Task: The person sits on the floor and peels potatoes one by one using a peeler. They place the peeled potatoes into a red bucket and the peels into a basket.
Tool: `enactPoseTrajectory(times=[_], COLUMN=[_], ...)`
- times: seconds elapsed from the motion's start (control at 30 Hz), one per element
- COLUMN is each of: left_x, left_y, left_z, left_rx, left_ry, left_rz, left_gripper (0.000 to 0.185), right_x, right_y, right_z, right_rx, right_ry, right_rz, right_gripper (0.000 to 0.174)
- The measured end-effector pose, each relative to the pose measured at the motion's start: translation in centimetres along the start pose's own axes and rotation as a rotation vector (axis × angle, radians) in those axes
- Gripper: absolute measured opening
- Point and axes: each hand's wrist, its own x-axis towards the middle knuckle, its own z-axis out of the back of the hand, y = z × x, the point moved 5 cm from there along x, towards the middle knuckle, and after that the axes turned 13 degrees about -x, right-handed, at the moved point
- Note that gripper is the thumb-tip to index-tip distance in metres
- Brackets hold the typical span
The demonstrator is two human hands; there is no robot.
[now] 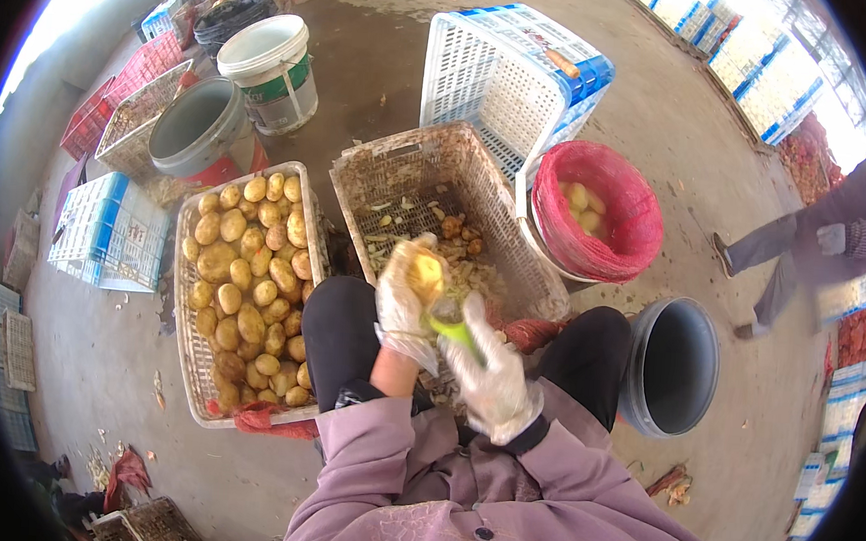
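Observation:
A partly peeled potato (427,276) is gripped in my gloved left hand (401,298), above the near end of a dirty plastic crate (440,148). My gloved right hand (497,378) holds a green-handled peeler (459,333) close beside the potato; motion blurs its blade. Peelings (481,277) and a few small dark potatoes or scraps (461,235) lie in that crate. To my left stands a crate of unpeeled potatoes (254,282). At the right, a bucket lined with red mesh (600,206) holds peeled potatoes (582,205).
An upturned grey bucket on its side (672,367) is by my right knee. A white-and-blue crate (519,75) lies tipped beyond the peelings, a wooden-handled tool (562,63) on it. Buckets (266,74) stand at the upper left. A person (800,233) walks at the right.

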Motion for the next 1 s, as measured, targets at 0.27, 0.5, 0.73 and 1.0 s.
enactPoseTrajectory(times=[0.27, 0.5, 0.73, 1.0], left_x=[0.1, -0.4, 0.7, -0.2], left_y=[-0.5, 1.1, -0.9, 0.4], left_z=[-0.9, -1.4, -0.1, -0.9], left_rx=[-0.161, -0.179, -0.054, -0.104], left_ry=[0.013, 0.01, 0.033, 0.112], left_rz=[0.091, 0.115, 0.0, 0.106], left_gripper=[0.042, 0.041, 0.041, 0.046], right_x=[0.1, 5.2, 0.5, 3.0], right_y=[-1.3, 1.4, -1.4, 2.6], right_z=[2.2, 0.9, -0.3, 1.9], right_rx=[0.334, 0.283, 0.25, 0.471], right_ry=[0.082, -0.005, 0.285, 0.105], right_rz=[-0.267, -0.034, -0.117, -0.225], right_gripper=[0.052, 0.05, 0.047, 0.053])
